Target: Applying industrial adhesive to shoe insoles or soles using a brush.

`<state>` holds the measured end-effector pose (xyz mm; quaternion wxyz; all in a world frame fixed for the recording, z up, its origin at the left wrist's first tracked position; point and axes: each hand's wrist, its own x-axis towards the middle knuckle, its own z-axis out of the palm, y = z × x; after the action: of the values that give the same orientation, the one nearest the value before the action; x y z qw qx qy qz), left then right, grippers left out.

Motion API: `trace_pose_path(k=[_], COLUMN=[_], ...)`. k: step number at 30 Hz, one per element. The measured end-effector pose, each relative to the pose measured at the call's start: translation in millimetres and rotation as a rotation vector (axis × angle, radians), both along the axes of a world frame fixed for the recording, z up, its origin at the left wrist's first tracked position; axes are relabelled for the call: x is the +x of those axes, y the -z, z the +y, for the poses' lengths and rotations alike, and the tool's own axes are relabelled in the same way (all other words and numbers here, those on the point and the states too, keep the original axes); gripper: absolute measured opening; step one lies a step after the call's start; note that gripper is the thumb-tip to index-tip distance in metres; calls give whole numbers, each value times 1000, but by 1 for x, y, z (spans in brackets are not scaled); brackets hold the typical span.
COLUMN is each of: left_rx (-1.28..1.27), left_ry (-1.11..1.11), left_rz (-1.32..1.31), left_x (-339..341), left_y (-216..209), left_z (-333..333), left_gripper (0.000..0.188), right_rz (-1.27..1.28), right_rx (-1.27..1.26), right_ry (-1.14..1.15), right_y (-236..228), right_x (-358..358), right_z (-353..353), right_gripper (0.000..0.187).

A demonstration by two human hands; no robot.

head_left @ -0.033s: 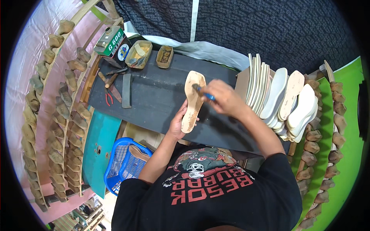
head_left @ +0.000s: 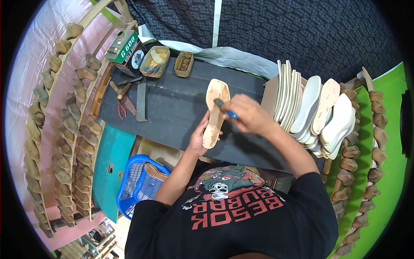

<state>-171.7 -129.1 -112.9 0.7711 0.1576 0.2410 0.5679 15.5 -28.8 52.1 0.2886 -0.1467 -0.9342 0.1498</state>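
A pale insole (head_left: pixel 217 89) with brownish patches over its surface is held up above the dark table. My left hand (head_left: pixel 199 134) is closed around its narrower lower part, with fingertips showing at the far edge. In my right hand (head_left: pixel 249 113) is a small blue-handled brush (head_left: pixel 232 114). The brush's dark tip rests on or just over the insole's middle, near its left edge. My right-hand fingers are pinched around the handle and partly cover both it and the insole's right edge.
Several insoles (head_left: pixel 310 103) are stacked at the table's right. A metal can (head_left: pixel 125 54), two small tubs (head_left: pixel 155 61), pliers (head_left: pixel 121 110) and a flat grey bar (head_left: pixel 142 102) lie at the left. A blue basket (head_left: pixel 131 183) stands below. Racks of shoe lasts (head_left: pixel 88 134) flank both sides.
My right hand has moved slightly left and nearer to me, bringing the brush tip down toward the insole's left edge. The left hand's grip looks the same.
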Motion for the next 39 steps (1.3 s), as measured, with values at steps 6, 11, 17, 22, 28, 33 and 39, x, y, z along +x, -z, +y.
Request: trace_pose_path(k=[6, 11, 17, 22, 28, 33, 39], left_rx=[34, 102, 85, 63, -14, -4, 24], left_ry=[-29, 23, 98, 87, -87, -160, -147], left_rz=[-19, -102, -105, -126, -134, -126, -188], left_x=[6, 2, 4, -2, -7, -18, -20], left_y=[-27, 1, 3, 2, 0, -8, -12], left_z=[6, 8, 5, -3, -5, -2, -6], left_gripper=[67, 68, 69, 69, 68, 68, 66], right_rz=[-18, 62, 34, 9, 2, 93, 46], right_rx=[-104, -347, -96, 58, 57, -134, -387], right_ry=[-161, -78, 73, 69, -115, -177, -134], right_y=[5, 4, -15, -6, 17, 21, 9], right_x=[-1, 3, -2, -11, -18, -32, -28], right_z=[-55, -39, 1, 0, -37, -72, -67], right_gripper=[26, 19, 19, 26, 36, 29, 21])
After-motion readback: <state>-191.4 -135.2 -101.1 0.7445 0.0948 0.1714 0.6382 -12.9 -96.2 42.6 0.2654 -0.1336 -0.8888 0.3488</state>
